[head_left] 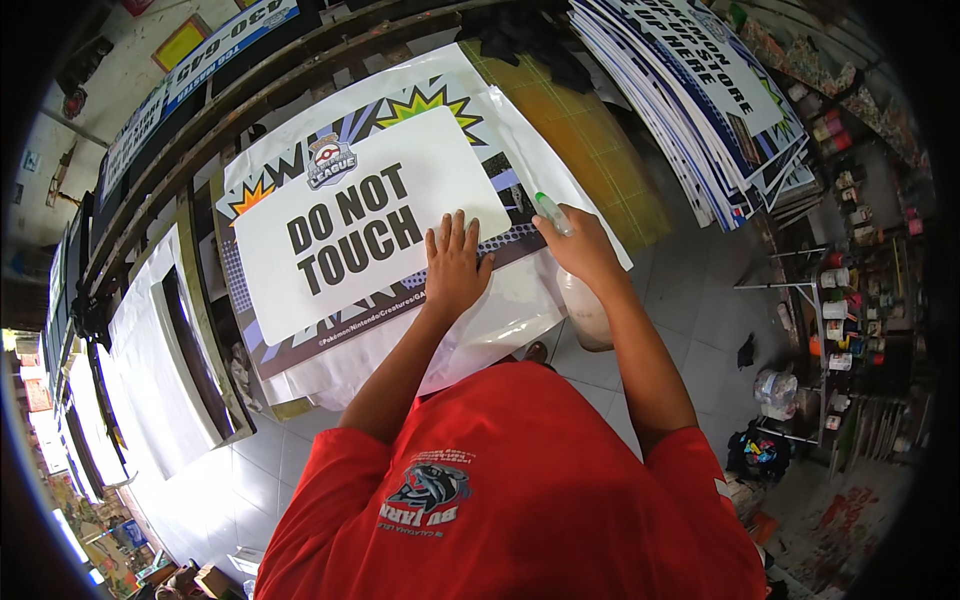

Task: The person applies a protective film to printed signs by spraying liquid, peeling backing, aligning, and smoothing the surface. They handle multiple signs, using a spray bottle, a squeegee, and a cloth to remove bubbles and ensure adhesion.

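Note:
A printed sign (345,285) with a white panel, large black lettering and a purple patterned border lies on white sheet material (510,310) on the worktable. My left hand (458,268) rests flat on the sign's near right part, fingers spread, holding nothing. Just off the sign's right edge, my right hand (582,245) is wrapped around the neck of a spray bottle (585,312). The bottle is translucent with a green-tipped head, and its cloudy body hangs below my hand. Part of its head and neck is hidden by my fingers.
At the far right stands a thick stack of printed boards (690,120). A yellowish cutting mat (590,150) shows beside the sheet. White panels (160,350) on dark frames are at left. A metal rack (830,320) with small containers stands at right, above a tiled floor (690,290).

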The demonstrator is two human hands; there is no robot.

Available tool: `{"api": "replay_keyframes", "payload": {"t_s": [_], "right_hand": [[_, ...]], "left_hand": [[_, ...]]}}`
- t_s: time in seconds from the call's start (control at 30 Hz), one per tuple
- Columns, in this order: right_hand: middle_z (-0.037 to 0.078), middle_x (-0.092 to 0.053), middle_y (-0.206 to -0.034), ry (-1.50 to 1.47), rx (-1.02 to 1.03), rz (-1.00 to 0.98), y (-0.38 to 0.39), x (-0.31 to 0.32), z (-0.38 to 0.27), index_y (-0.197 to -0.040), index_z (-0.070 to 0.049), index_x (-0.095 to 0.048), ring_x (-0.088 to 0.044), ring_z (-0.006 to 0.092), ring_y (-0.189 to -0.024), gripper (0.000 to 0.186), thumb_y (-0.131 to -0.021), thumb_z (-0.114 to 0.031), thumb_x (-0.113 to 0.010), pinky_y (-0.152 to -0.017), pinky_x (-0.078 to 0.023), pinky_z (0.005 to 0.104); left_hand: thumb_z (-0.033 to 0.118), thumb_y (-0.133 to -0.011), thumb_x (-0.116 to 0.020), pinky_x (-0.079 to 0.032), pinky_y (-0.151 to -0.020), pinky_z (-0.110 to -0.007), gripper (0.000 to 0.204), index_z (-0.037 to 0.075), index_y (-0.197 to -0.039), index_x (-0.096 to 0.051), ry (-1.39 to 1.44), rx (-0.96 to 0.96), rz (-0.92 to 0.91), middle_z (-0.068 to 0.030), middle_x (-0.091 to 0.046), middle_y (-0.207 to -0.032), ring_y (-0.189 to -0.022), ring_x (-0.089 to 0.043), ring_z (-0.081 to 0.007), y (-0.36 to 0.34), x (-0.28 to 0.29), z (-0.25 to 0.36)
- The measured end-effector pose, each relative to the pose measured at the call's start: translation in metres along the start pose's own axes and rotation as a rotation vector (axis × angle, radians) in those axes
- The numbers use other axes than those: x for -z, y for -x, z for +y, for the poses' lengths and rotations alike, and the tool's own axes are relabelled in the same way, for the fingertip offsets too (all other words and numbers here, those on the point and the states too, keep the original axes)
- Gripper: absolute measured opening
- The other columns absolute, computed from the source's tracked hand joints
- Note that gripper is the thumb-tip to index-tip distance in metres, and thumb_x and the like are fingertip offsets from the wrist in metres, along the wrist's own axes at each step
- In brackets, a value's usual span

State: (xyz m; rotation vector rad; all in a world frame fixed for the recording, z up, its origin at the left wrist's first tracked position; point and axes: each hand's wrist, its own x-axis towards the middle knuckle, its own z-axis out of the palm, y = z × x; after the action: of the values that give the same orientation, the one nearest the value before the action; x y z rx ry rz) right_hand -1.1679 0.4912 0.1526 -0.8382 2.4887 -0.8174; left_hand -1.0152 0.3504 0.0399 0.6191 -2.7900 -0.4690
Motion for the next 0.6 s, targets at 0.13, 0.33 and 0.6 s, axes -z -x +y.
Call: {"api": "replay_keyframes", "payload": {"t_s": [0.13,0.33,0.6], "right_hand": [[0.025,-0.067,-0.085,-0.019,-0.021,0.022,-0.009,0.002,-0.012,-0.093,0.002,-0.066,-0.065,0.0415,-0.083,0.044,-0.091,-0.042,-0.061,-0.076,-0.051,0.0442],[0.022,-0.068,-0.084,0.005,-0.009,0.004,-0.027,0.001,-0.02,-0.093,0.001,-0.067,-0.066,0.0389,-0.083,0.043,-0.091,-0.041,-0.06,-0.076,-0.05,0.0438],[0.025,-0.068,-0.085,-0.052,0.095,-0.003,-0.069,0.009,-0.022,-0.094,0.003,-0.067,-0.066,0.0418,-0.083,0.045,-0.09,-0.041,-0.06,-0.076,-0.051,0.0449]], "left_hand": [[0.033,-0.091,-0.057,-0.016,-0.117,-0.058,0.062,0.001,-0.142,-0.042,-0.005,-0.022,0.008,-0.0223,-0.031,-0.153,-0.145,-0.024,-0.0391,-0.001,0.0,0.001],[0.037,-0.093,-0.054,-0.018,-0.116,-0.058,0.062,0.0,-0.142,-0.042,-0.038,-0.021,-0.012,-0.0237,-0.033,-0.151,-0.144,-0.026,-0.0394,-0.003,0.003,0.003],[0.034,-0.09,-0.059,-0.018,-0.116,-0.058,0.064,0.003,-0.143,-0.04,-0.007,0.018,-0.033,-0.023,-0.032,-0.151,-0.144,-0.026,-0.0401,-0.003,0.004,0.002]]}}
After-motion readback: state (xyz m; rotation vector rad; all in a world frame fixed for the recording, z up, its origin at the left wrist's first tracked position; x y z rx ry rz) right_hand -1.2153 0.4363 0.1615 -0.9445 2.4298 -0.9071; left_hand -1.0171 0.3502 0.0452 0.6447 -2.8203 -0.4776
